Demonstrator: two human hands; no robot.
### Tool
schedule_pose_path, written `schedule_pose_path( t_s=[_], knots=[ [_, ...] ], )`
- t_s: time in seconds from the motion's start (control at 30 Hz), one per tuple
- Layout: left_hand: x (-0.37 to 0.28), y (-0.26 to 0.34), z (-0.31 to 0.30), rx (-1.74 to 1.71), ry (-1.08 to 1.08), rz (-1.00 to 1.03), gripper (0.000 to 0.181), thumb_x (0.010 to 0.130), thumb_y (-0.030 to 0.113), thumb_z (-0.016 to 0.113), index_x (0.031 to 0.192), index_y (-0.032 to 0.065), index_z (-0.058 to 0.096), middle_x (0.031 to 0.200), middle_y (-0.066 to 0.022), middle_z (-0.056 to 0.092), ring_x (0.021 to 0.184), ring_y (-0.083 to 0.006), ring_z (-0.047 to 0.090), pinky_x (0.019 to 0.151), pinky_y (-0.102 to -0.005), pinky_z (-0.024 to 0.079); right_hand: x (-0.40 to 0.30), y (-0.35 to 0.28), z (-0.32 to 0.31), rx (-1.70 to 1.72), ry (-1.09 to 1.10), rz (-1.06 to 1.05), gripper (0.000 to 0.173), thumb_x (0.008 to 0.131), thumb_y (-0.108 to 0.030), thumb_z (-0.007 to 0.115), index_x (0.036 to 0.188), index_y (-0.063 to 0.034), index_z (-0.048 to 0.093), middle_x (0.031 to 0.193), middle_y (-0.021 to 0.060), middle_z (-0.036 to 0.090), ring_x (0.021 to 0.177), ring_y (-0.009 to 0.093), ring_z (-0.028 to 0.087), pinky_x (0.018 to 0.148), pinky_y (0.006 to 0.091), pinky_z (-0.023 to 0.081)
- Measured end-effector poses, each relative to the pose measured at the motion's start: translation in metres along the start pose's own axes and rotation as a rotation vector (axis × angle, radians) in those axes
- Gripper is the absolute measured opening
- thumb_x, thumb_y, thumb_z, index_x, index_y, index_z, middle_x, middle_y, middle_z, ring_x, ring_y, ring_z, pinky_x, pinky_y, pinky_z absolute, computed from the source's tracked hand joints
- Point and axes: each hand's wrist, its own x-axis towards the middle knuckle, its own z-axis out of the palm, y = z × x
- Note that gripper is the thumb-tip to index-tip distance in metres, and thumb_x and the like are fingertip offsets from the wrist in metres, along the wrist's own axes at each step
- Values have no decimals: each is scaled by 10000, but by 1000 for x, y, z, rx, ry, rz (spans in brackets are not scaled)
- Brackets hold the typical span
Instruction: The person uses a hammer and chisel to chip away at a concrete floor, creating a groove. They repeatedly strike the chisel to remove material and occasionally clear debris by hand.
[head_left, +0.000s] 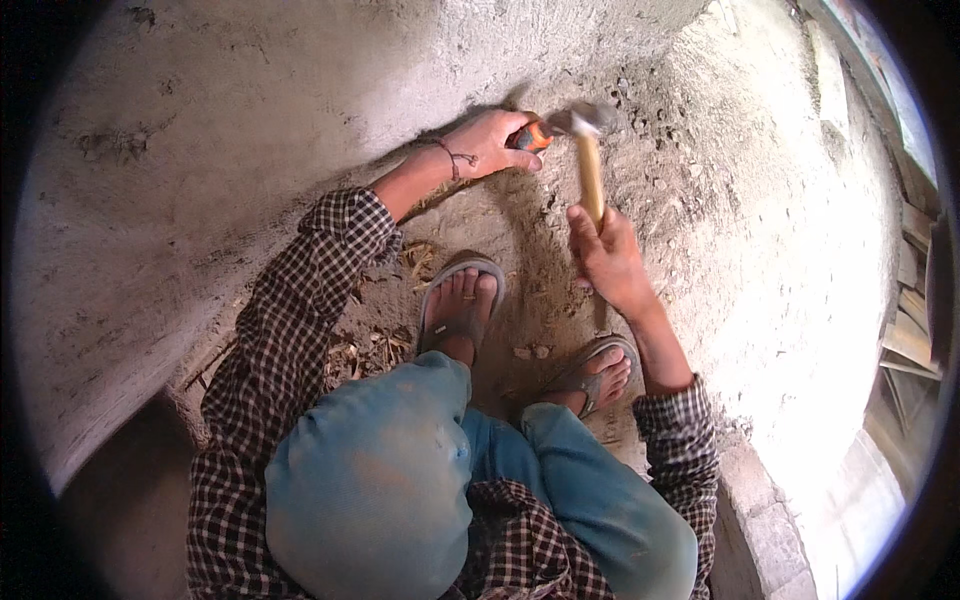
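My left hand (495, 142) grips the orange and dark handle of a hand tool (534, 138), low against the rough wall. The tool's working end is hidden behind the hammer. In my right hand (611, 259) is a hammer (590, 176) with a pale wooden handle. Its metal head, blurred, is right by the end of the orange handle; I cannot tell whether they touch. Pitted, crumbly earth (652, 112) lies around and beyond the hammer head.
Plastered walls rise on the left (225, 150) and right (810, 247). My sandalled feet (461, 300) stand on the dusty ground, with straw and debris (367, 352) beside them. A brick edge (772, 532) is at lower right; wooden boards (911, 330) are at far right.
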Motion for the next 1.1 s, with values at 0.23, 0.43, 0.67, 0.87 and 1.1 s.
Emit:
schedule_pose_path(
  t_s=[0.23,0.43,0.67,0.87,1.1],
  knots=[
    [9,11,18,-221,272,-77,442,844,451,819,955,46,684,820,-84,685,730,-216,634,696,-358,533,-65,36,2,423,121,409,402,1085,-391,528,846,-68,533,618,-7,517,490,87,493,456,287,413],
    [-14,19,61,-370,783,26,338,859,286,807,745,52,591,647,-33,583,600,-96,529,574,-307,462,-114,129,41,34,108,439,550,1065,-472,523,882,42,593,645,129,587,603,243,615,579,413,462],
    [9,20,48,-218,738,-121,297,859,161,782,698,56,556,590,4,523,584,-73,453,538,-309,419,-134,127,45,-7,54,410,494,1060,-433,558,902,34,590,641,152,547,600,272,557,611,438,447],
    [-49,20,65,-430,722,72,255,879,44,750,745,61,535,662,-5,526,603,-88,451,548,-331,409,-121,119,42,17,132,360,483,1043,-446,589,875,7,573,682,81,566,617,165,518,587,371,436],
    [11,23,55,-259,607,-5,269,906,168,735,752,54,545,607,-33,496,577,-116,494,560,-344,445,-121,115,45,-61,158,370,507,1046,-469,560,890,13,589,687,132,585,622,240,545,615,434,455]
  ],
)
